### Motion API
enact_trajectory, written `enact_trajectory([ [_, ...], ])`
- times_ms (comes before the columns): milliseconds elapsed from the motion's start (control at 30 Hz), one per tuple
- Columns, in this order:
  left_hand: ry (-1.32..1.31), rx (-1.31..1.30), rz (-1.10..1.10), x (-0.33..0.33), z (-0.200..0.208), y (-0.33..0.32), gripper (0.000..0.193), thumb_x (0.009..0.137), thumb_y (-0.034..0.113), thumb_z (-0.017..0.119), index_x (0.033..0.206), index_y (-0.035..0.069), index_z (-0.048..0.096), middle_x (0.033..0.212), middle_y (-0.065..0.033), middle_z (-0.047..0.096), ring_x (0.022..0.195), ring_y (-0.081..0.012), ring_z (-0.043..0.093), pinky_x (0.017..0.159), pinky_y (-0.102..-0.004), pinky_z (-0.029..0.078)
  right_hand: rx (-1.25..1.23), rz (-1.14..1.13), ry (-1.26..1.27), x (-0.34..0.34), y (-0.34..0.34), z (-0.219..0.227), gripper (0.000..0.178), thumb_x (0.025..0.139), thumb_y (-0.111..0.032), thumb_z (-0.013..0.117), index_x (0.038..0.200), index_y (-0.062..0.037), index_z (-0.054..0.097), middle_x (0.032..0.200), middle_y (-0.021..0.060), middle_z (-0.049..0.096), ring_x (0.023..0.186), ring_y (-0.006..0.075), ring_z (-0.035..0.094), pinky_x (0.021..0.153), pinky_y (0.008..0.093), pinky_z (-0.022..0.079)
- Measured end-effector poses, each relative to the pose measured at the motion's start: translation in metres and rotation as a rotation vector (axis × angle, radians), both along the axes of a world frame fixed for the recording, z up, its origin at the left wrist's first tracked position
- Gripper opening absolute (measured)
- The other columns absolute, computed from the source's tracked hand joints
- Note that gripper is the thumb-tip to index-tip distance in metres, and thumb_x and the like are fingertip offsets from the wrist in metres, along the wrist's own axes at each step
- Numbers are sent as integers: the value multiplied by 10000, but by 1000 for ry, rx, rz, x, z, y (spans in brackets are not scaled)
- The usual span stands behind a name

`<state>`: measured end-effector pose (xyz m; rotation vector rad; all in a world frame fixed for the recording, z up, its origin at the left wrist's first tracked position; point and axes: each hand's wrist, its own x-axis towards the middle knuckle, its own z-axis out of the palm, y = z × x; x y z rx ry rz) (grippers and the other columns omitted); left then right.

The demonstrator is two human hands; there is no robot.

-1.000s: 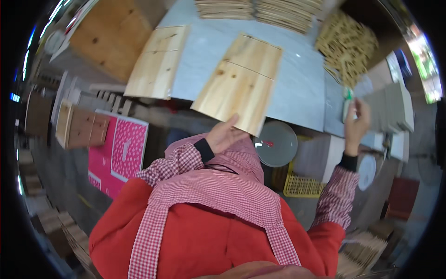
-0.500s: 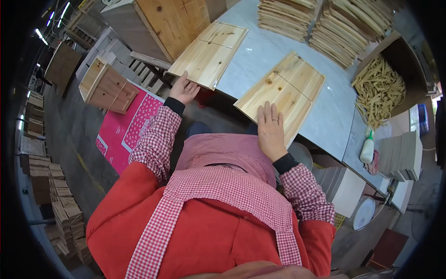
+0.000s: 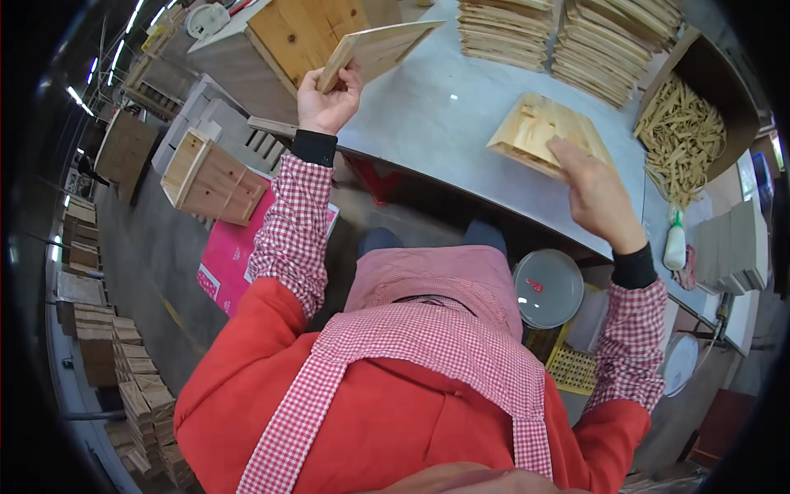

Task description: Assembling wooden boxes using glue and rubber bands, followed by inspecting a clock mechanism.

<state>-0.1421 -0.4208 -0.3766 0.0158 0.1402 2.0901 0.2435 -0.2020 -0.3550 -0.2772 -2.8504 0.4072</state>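
Both of my hands hold pale, knotty wooden panels over the table. My left hand (image 3: 329,99) is closed round the near end of the left panel (image 3: 383,51), which is raised and tilted nearly edge-on to view. My right hand (image 3: 599,193) grips the near edge of the right panel (image 3: 547,132); its thumb shows along the edge and the other fingers are partly hidden. This panel is tipped, with its near edge toward me. Whether its far end touches the table (image 3: 436,132) cannot be made out.
Tall stacks of wooden panels (image 3: 597,58) stand at the table's far side. A box of tan strips (image 3: 687,136), a white bottle with a green top (image 3: 675,245) and stacked grey boards (image 3: 728,251) are at right. Left stand a wooden planter-shaped box (image 3: 218,181) and pink sheet (image 3: 230,255).
Both panels lay flat on the table before; now each is lifted and tilted in a hand. My left hand has moved farther away, my right hand to the right.
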Motion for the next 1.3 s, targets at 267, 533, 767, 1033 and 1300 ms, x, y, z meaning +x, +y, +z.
enact_trajectory([
  [267,218,-124,44,75,0,-5,390,827,94,538,1180,-70,502,1224,-214,506,1053,-271,548,967,-441,456,139,19,155,-1,-32,-61,553,707,73,525,1258,40,500,1303,218,520,1208,364,498,1010,403,417],
  [533,844,-703,105,138,-47,-29,445,860,65,586,1271,-38,448,1228,-169,555,1127,-274,558,974,-420,454,-24,-103,57,-6,-64,-135,681,705,-39,645,1345,-7,417,1428,202,362,1347,371,323,1119,474,246],
  [767,1235,-865,124,161,-81,0,542,826,15,645,1307,-52,405,1205,-135,560,1095,-206,556,933,-328,451,-70,-97,79,-6,-68,-137,687,691,-60,678,1334,-20,437,1428,199,365,1344,381,322,1115,480,247],
  [1033,1396,-868,58,161,-80,17,548,815,61,664,1289,-65,422,1188,-127,568,1078,-198,559,909,-316,459,-95,-113,104,-6,-70,-134,635,700,-52,658,1305,-12,471,1409,195,391,1337,366,334,1113,476,248],
  [1300,1651,-892,36,178,-70,27,463,819,96,665,1219,-69,499,1121,-133,614,1013,-196,594,859,-329,484,-100,-129,116,-4,-68,-135,664,668,-45,654,1307,-13,479,1406,210,400,1338,375,340,1107,484,259],
])
